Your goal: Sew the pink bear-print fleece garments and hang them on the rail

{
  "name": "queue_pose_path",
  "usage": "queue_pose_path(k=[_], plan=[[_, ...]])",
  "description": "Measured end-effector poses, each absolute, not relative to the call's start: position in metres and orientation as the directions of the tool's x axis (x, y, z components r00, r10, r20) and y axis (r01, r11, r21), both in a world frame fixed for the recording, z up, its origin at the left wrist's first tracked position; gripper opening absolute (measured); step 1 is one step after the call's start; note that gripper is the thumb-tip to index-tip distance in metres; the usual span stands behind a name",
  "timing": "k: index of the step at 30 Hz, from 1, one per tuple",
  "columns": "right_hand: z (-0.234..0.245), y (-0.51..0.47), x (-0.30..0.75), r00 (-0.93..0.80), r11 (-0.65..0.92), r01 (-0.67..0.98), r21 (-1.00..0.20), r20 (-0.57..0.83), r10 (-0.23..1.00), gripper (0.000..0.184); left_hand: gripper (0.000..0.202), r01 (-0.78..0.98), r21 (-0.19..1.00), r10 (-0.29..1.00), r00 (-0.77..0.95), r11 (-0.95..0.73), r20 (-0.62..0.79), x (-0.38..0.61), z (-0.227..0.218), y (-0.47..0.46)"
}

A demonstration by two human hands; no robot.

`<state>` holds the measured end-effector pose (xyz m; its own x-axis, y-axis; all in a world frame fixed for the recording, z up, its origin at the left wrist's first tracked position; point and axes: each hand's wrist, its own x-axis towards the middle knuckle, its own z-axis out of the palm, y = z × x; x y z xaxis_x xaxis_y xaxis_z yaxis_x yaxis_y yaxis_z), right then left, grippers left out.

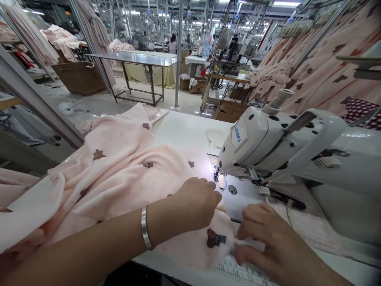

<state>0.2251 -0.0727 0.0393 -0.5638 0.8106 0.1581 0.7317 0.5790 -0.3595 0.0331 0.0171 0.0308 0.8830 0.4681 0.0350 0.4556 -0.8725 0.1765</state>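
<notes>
My left hand [196, 200] lies curled, pressing the pink star-patterned knit fabric [125, 186] flat just before the presser foot [220, 179] of the Juki sewing machine [247, 147], while my right hand [268, 234] pinches a folded pale edge [249, 244] of it on the desk [184, 131].

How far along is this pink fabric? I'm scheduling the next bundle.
Done: brown appliqué patches already sit on the pink fabric. In hand: the left hand rests on it beside the sewing machine, and the right hand holds a fold. Left: much fabric remains bunched across the table; how much is stitched cannot be seen.
</notes>
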Motion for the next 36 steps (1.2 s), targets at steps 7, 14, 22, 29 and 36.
queue_pose_path(k=[7,14,22,29,36], plan=[[0.029,-0.075,0.213,-0.549,0.576,0.727,-0.373,0.188,0.815,0.018,0.014,0.486,0.279,0.531,0.840,-0.829,0.114,0.025,0.020,0.025],[0.002,-0.055,0.216,-0.291,0.343,0.883,-0.320,0.200,0.936,0.015,0.014,0.287,0.065,0.289,0.877,-0.956,0.385,0.031,0.024,0.022],[0.016,-0.045,0.236,-0.307,0.299,0.885,-0.357,0.035,0.951,0.020,0.012,0.240,0.108,0.262,0.916,-0.965,0.304,-0.005,0.004,0.018],[0.011,-0.038,0.221,-0.341,0.353,0.882,-0.312,0.095,0.935,0.014,0.016,0.420,0.228,0.469,0.850,-0.878,0.241,-0.002,0.013,0.017],[0.009,-0.039,0.240,-0.362,0.401,0.900,-0.171,0.220,0.906,0.022,0.008,0.228,0.089,0.243,0.934,-0.970,0.261,0.002,0.007,0.013]])
